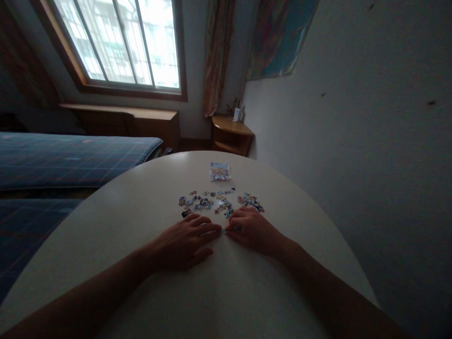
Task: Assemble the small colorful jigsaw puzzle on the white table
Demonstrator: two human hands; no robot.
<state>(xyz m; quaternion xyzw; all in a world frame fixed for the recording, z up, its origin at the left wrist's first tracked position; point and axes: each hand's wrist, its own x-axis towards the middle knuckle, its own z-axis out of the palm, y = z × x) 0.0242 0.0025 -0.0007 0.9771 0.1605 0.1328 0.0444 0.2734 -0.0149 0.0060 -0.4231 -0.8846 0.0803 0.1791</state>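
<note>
Both of my hands rest on a round white table (141, 221). My left hand (185, 240) lies palm down with its fingers stretched toward the right. My right hand (252, 228) is curled, and its fingertips pinch a small puzzle piece (223, 230) where the two hands meet. Just beyond the hands, several loose jigsaw pieces (221, 202) lie scattered in a band across the table. Farther back lies a small printed picture card (219, 171).
A white wall runs along the right of the table. A bed with a blue checked cover (70, 157) stands at the left. A window (123, 42), a curtain (217, 56) and a wooden corner shelf (231, 134) are at the back.
</note>
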